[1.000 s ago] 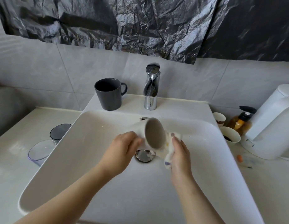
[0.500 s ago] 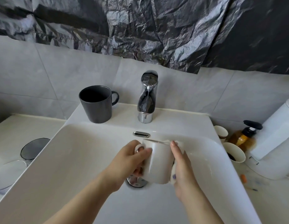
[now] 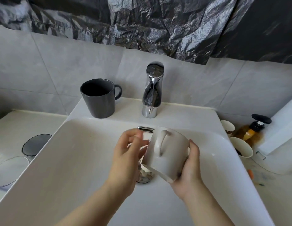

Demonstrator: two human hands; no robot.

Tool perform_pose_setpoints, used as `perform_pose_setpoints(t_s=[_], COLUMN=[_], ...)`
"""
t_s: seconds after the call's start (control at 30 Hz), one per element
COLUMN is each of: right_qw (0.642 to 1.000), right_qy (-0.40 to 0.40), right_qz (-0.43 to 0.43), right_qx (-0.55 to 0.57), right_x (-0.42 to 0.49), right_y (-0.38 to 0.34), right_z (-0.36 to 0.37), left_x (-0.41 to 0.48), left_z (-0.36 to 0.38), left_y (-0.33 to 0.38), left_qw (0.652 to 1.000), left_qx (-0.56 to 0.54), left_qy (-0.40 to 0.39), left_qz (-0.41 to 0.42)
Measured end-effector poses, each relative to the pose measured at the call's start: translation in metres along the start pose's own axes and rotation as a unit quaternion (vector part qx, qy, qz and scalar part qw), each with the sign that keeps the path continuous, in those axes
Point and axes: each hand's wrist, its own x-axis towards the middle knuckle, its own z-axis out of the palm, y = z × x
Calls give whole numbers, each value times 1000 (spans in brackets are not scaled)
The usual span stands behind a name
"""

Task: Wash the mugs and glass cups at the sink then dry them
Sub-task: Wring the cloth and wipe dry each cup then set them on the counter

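A white mug (image 3: 168, 154) hangs tilted over the sink (image 3: 76, 160), mouth down and towards me, handle facing up. My right hand (image 3: 189, 173) grips its right side, and a white cloth (image 3: 146, 171) shows under the rim. My left hand (image 3: 125, 160) is blurred just left of the mug, fingers loosely curled and off the handle. A dark grey mug (image 3: 99, 98) stands upright on the sink ledge, left of the chrome tap (image 3: 152, 88). A smoky glass (image 3: 36, 144) and a clear glass (image 3: 10, 170) stand on the left counter.
The drain (image 3: 143, 178) lies below the mug. On the right counter are two paper cups (image 3: 241, 147), an amber pump bottle (image 3: 251, 132) and a white appliance (image 3: 280, 144). Crumpled black plastic sheet covers the wall above the tiles.
The mug has turned from sideways to mouth-down with its handle up. My left hand has let go of the handle, and my right hand now carries the mug.
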Motion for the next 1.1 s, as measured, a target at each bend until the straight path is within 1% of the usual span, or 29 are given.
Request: perform_pose_setpoints(t_s=[0.03,0.07,0.13,0.17,0.23,0.33,0.4,0.47,0.53,0.6,0.67,0.73,0.77,0.83,0.9,0.97,1.0,1.03,1.07,1.1], right_qw=[1000,1000,1000,1000,998,993,991,995,995,987,976,967,961,950,941,934,927,914,890,853], right_qy=[-4,-7,-2,9,28,47,54,52,33,-49,-129,-154,-146,-98,-54,-44,-43,-37,-19,7], right_qz=[-1,-3,1,1,-17,-35,-48,-54,-98,-150,-176,-195,-211,-249,-289,-309,-316,-326,-344,-371], right_qx=[3,0,-13,-23,-54,-102,-117,-72,-10,37,14,-60,-104,-161,-169,-175,-200,-240,-300,-368], right_x=[0,0,-2,-2,-3,-3,-4,-6,-11,-20,-27,-31,-30,-27,-19,-15,-14,-14,-13,-11], right_y=[1,3,6,7,5,0,-1,-4,-9,-15,-14,-8,-5,-3,-1,1,2,4,6,9], right_z=[1,2,7,9,9,7,7,10,11,13,14,14,14,14,10,6,5,6,6,5], left_x=[0,0,0,1,5,13,15,17,19,20,17,13,12,9,8,9,9,8,7,5], left_z=[1,0,-2,-4,-11,-21,-23,-27,-28,-27,-22,-16,-15,-14,-15,-18,-19,-18,-17,-15], left_y=[-2,-7,-11,-10,-7,1,5,3,2,1,2,1,0,2,6,8,9,9,9,9], left_qw=[999,998,993,989,971,937,923,920,927,949,967,977,980,983,981,981,982,983,984,986], left_qx=[30,59,65,58,39,68,78,24,-26,-19,21,70,79,58,43,46,48,53,56,56], left_qy=[8,0,-24,-55,-144,-262,-296,-287,-255,-186,-126,-97,-89,-88,-112,-126,-127,-121,-108,-87], left_qz=[-14,-29,-91,-127,-185,-220,-235,-266,-273,-255,-223,-175,-158,-151,-153,-139,-132,-127,-127,-128])
